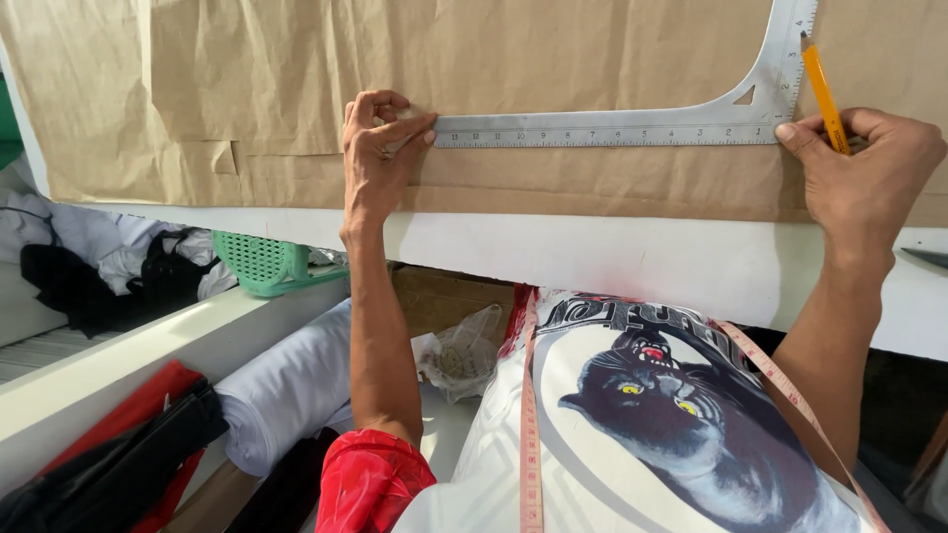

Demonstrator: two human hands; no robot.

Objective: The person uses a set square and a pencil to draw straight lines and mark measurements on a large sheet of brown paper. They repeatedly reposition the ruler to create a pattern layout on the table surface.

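On the brown pattern paper (pixel 296 89), the left hand (pixel 378 153) pinches the L-shaped metal ruler's (pixel 612 126) end; the right hand (pixel 864 178) grips a yellow pencil (pixel 822 89) at its corner.

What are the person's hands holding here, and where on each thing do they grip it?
The right hand holds a yellow pencil near its lower end. The left hand pinches the tip of the metal L-shaped ruler's long arm against brown pattern paper.

shirt (pixel 632 434): white, black panther print | sleeve (pixel 367 481): red | tape measure (pixel 530 424): round neck
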